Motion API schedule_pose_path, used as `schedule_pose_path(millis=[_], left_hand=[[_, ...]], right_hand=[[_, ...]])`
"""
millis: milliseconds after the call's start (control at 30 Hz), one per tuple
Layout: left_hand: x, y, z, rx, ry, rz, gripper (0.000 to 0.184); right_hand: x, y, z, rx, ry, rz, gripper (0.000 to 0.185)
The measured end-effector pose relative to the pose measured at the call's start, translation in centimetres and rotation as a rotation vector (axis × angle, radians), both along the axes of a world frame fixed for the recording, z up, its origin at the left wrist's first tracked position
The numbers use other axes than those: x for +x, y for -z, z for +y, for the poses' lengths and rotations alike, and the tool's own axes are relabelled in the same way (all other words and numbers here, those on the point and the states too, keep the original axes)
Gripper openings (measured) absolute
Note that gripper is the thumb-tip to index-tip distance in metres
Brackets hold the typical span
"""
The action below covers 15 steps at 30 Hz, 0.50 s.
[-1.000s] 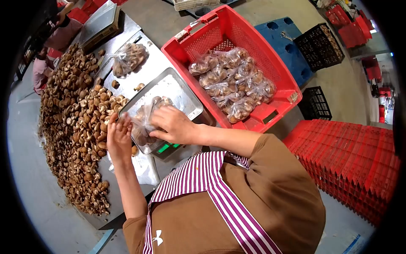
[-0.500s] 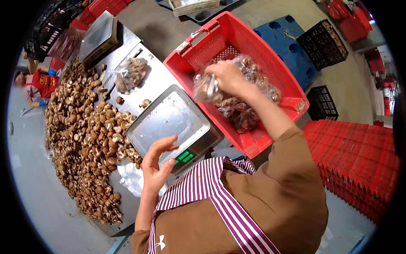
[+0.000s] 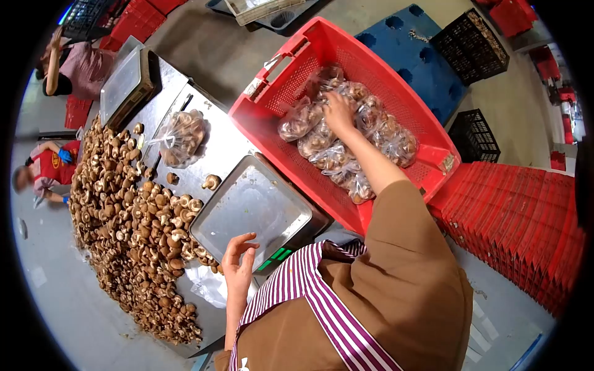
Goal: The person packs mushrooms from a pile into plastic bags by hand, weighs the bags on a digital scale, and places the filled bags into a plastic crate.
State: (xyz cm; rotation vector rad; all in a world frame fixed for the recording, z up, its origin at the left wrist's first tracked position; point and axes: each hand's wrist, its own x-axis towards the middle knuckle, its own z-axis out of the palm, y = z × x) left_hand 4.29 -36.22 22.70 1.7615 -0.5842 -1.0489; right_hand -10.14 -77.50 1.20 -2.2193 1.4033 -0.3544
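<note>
My right hand (image 3: 340, 115) is down inside a red plastic crate (image 3: 255, 110), its fingers loosely spread over clear bags of mushrooms (image 3: 317, 139). A bag of mushrooms (image 3: 299, 120) lies just left of that hand, against the crate's near side. Close to the scale's green display, my left hand (image 3: 237, 266) hovers with fingers apart and nothing in it. The metal pan of the weighing scale (image 3: 250, 207) is bare. Beyond the scale, a tied bag of mushrooms (image 3: 182, 139) rests on the steel table (image 3: 213, 117), near a loose mushroom (image 3: 211, 182).
A big heap of loose mushrooms (image 3: 133, 229) covers the table's left part. White plastic bags (image 3: 207, 284) lie by my left forearm. A second scale (image 3: 125, 86) stands farther off. Stacked red crates (image 3: 507, 222) and a blue pallet (image 3: 405, 55) are at right. Two people work at left.
My right hand has let go of the bag of mushrooms, which now lies in the crate, and has moved onto the other bags. My left hand stays open, slightly lower.
</note>
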Motion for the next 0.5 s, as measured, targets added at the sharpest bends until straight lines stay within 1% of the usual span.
schedule_pose_path(millis=[33,67,133,167,200,267,300,333,400,467,500], left_hand=[[0.1,0.2,0.0,0.025,-0.013,0.016,0.026],[0.3,0.3,0.0,0.049,-0.023,0.032,0.026],[0.0,0.8,-0.2,0.064,-0.049,0.076,0.026],[-0.3,1.0,-0.4,0.075,-0.082,0.118,0.025],[-0.5,1.1,-0.7,0.08,-0.071,0.12,0.025],[-0.7,1.3,-1.6,0.092,-0.023,0.146,0.025],[-0.9,1.4,-2.1,0.098,0.0,0.123,0.025],[-0.8,1.5,-2.6,0.097,0.007,0.122,0.025],[-0.8,1.4,-3.2,0.077,0.093,0.033,0.026],[-0.6,1.5,-3.4,0.043,0.07,-0.002,0.026],[-0.3,1.6,-3.2,0.046,0.138,-0.036,0.027]], right_hand=[[-1.1,1.0,0.1,-0.025,0.151,0.07,0.048],[-2.3,2.0,-0.1,-0.017,0.157,0.073,0.048],[-4.5,3.6,-0.3,-0.165,0.314,0.11,0.051],[-5.0,4.3,-0.8,-0.147,0.323,0.166,0.059],[-4.7,5.2,-1.4,-0.142,0.334,0.17,0.059],[-2.5,5.5,-2.0,0.091,0.328,0.326,0.069],[-1.7,5.1,-1.9,0.182,0.278,0.237,0.076],[-0.9,4.2,-1.5,0.159,0.18,0.265,0.072],[-0.4,3.9,-2.4,0.167,0.007,0.315,0.067],[-0.6,3.2,-3.7,0.208,-0.042,0.295,0.063],[2.7,2.6,-5.2,0.174,-0.091,0.268,0.063]])
